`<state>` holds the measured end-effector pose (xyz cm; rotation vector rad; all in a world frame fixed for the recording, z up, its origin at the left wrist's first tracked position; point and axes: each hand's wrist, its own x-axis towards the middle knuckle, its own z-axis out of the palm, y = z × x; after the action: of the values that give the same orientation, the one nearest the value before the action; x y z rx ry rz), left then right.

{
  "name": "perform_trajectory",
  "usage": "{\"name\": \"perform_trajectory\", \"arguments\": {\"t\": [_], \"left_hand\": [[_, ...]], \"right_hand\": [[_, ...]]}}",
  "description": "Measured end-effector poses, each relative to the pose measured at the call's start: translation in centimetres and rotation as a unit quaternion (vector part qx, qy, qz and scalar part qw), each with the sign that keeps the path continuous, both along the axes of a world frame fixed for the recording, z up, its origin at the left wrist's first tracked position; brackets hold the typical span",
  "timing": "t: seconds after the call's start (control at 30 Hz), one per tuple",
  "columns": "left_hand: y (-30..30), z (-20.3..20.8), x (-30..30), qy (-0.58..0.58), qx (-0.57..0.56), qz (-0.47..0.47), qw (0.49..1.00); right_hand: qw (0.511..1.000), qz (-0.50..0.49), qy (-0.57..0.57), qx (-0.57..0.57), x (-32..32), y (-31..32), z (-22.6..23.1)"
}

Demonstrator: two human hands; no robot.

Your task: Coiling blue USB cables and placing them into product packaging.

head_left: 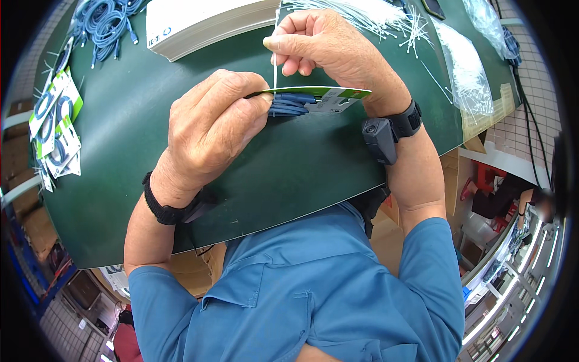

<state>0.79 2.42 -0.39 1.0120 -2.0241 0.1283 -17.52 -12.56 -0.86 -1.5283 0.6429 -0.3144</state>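
Observation:
My left hand [214, 123] pinches the edge of a green and grey backing card [345, 99], tilted above the green table. A coiled blue cable [289, 107] lies against the card's near face. Above the card my right hand [316, 45] grips a white zip tie [275, 75] between thumb and fingers. The tie runs straight down from the right hand to the card beside the left fingertips. Whether it passes through a hole in the card is hidden.
A stack of white cards [211, 27] stands at the back. Loose white zip ties [362, 15] and a plastic bag of them [464, 72] lie back right. Coiled blue cables [108, 27] sit back left, above several carded cables [57, 123]. Another person [503, 196] sits far right.

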Motion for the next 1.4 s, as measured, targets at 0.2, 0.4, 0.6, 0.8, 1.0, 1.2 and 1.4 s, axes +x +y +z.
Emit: {"name": "perform_trajectory", "arguments": {"t": [0.2, 0.4, 0.6, 0.8, 1.0, 1.2, 1.4], "left_hand": [[-0.1, -0.1, 0.0, 0.0, -0.011, 0.002, 1.0], [0.2, 0.1, -0.1, -0.026, -0.007, 0.017, 0.999], [0.1, 0.5, -0.4, -0.041, -0.016, 0.019, 0.999], [0.1, 0.1, 0.0, -0.046, -0.019, 0.011, 0.999], [-0.1, 0.0, 0.0, -0.03, -0.017, 0.013, 0.999], [-0.1, 0.8, 0.1, -0.009, 0.012, 0.039, 0.999], [0.2, 0.7, 0.4, 0.102, 0.167, 0.085, 0.977]], "right_hand": [[0.988, 0.136, -0.07, 0.034, -0.4, -0.1, 0.2], [0.988, 0.082, -0.085, 0.098, -0.2, 0.4, 1.1], [0.989, 0.067, -0.06, 0.12, -0.2, 0.2, 0.9], [0.987, 0.155, -0.052, 0.013, 0.1, 0.3, 0.4], [0.984, 0.159, -0.074, 0.041, 0.0, 0.3, 0.2], [0.991, 0.101, -0.058, 0.058, -0.1, 0.1, 0.1], [0.988, -0.118, -0.069, 0.078, -0.9, -0.4, 2.9]]}}
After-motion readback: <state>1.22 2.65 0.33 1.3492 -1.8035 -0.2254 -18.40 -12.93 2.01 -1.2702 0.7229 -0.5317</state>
